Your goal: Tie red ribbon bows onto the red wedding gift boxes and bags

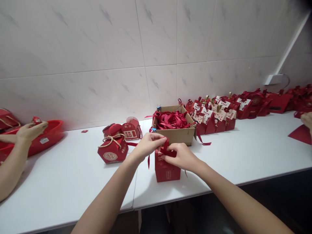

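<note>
A red gift box (168, 172) stands upright near the front edge of the white table, below both my hands. My left hand (152, 144) pinches a red ribbon (166, 145) above the box's top. From the right, my right hand (181, 155) has its fingers closed on the same ribbon at the top of the box. Loose ribbon ends hang down on both sides of the box. Just behind it, an open cardboard box (174, 136) holds a heap of red ribbons (173, 120), with clips on its rim.
Several finished-looking red boxes (113, 151) with cord or ribbon stand to the left. Rows of red and white gift boxes (214, 118) line the wall at right. A co-worker's hand (31, 131) holds a small red item over a red basin (53, 130); another person's hand (307, 120) shows far right.
</note>
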Motion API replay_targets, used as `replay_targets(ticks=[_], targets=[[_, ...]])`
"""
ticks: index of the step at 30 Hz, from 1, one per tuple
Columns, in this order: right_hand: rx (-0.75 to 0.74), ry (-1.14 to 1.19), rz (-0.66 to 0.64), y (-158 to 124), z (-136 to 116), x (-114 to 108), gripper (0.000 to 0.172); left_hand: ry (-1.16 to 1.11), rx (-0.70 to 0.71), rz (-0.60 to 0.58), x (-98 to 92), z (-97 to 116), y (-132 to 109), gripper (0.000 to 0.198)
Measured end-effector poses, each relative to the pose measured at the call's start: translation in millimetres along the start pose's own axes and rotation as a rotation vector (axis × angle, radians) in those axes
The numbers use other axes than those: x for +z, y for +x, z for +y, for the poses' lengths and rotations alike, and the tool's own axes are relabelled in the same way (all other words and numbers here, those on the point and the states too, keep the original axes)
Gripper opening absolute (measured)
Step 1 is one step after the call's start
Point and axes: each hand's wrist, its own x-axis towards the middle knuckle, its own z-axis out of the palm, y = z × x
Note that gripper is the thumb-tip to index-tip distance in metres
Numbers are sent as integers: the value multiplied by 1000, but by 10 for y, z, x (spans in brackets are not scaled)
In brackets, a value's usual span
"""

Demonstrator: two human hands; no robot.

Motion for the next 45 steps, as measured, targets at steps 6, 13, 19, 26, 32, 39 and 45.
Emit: replay_targets(ticks=[6, 13, 19, 26, 32, 39, 45], targets=[[-1, -6, 117, 1, 79, 64, 25, -34, 152, 103, -27, -192, 164, 41], [6, 84, 107, -12, 92, 39, 22, 235, 318, -66, -87, -531, 21, 11], [32, 105, 236, -54, 140, 111, 13, 74, 427, 55, 47, -646, -31, 12], [-94, 149, 343, -91, 249, 226, 15, 104, 412, 195, 175, -717, -69, 10], [-256, -68, 378, -84, 237, 202, 15, 73, 344, 206, 192, -732, -68, 9], [-263, -280, 279, -113, 222, 133, 20, 107, 353, 221, 194, -740, -75, 8], [-150, -218, 165, -87, 160, 63, 11, 197, 530, 256, 185, -779, -60, 9]])
